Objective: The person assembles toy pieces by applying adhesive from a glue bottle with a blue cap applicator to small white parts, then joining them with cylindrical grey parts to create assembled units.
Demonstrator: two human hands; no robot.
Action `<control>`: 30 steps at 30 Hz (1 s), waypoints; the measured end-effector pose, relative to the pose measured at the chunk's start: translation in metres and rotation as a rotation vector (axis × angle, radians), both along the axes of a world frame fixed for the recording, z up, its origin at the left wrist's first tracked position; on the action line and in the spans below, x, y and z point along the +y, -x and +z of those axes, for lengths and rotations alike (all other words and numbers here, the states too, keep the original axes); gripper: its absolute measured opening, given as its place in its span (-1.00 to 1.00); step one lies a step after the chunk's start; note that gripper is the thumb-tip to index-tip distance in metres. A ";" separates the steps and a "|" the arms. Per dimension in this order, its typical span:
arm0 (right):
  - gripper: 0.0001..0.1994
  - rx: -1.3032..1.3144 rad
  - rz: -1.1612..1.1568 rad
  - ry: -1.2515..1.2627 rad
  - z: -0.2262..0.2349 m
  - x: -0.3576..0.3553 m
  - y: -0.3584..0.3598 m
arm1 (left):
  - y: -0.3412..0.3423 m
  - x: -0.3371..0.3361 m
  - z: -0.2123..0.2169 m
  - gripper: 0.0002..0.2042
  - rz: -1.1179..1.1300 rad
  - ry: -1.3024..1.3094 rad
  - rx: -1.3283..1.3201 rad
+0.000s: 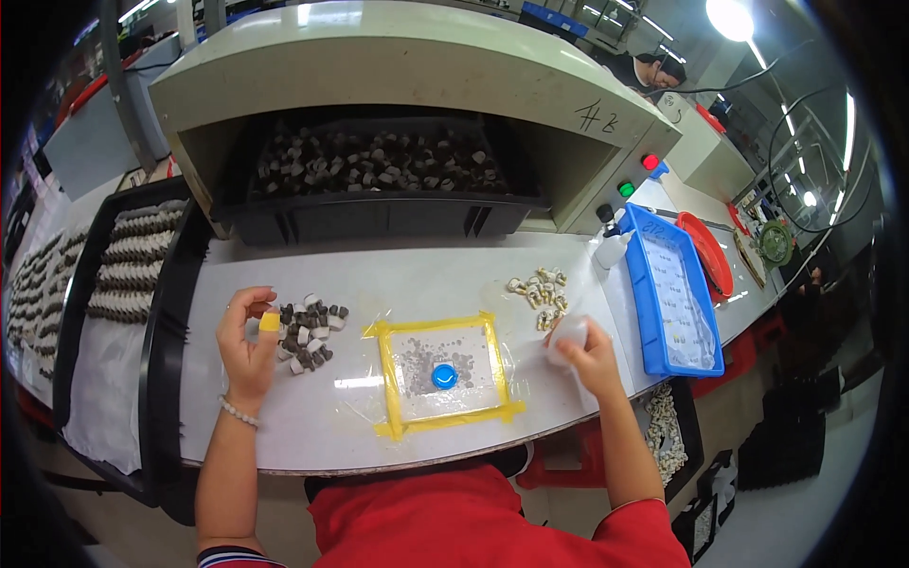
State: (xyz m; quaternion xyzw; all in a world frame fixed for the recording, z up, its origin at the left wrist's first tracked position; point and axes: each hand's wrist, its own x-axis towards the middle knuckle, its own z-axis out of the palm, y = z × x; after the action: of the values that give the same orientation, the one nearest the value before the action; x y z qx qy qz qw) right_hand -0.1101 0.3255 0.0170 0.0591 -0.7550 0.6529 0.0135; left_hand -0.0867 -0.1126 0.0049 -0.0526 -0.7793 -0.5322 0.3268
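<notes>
My right hand (597, 360) is wrapped round a translucent white squeeze bottle (570, 333), held above the right part of the table. My left hand (246, 348) is raised beside a pile of small dark-and-white blocks (311, 331). Its fingers are curled but apart from the thumb, which wears yellow tape, and I see nothing between them. Between my hands, a round blue cap-like piece (444, 377) sits inside a square bordered with yellow tape (386, 379), on a surface spotted with grey marks. A small heap of cream-and-gold pieces (542, 290) lies just beyond the bottle.
Ahead stands a cream machine housing (398, 71) with a black bin (379, 220) of blocks inside. A black tray (170, 398) with rows of pieces is at left. At right are a blue tray (653, 331), a small white bottle (613, 249) and a red basin (705, 256). Another person sits far right.
</notes>
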 end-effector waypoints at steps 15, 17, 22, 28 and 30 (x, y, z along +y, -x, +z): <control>-0.70 0.377 0.638 -1.205 0.043 -0.075 -0.008 | 0.002 0.006 0.003 -0.82 -0.018 0.131 -0.019; -0.72 0.416 0.648 -1.277 0.047 -0.079 -0.007 | 0.002 0.004 0.004 -0.82 -0.019 0.138 -0.002; -0.73 0.482 0.657 -1.362 0.051 -0.085 -0.005 | 0.000 0.005 0.005 -0.82 -0.027 0.141 0.001; -0.74 0.542 0.695 -1.491 0.064 -0.095 -0.002 | -0.001 0.005 0.007 -0.85 -0.050 0.174 -0.008; -0.74 0.559 0.705 -1.509 0.067 -0.097 -0.002 | -0.001 0.005 0.008 -0.86 -0.048 0.182 -0.005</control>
State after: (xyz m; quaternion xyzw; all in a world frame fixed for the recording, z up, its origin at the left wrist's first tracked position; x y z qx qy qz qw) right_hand -0.1085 0.2287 0.0843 0.4399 -0.8920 -0.0926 -0.0472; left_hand -0.0856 -0.1077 0.0131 -0.0993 -0.8238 -0.4671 0.3057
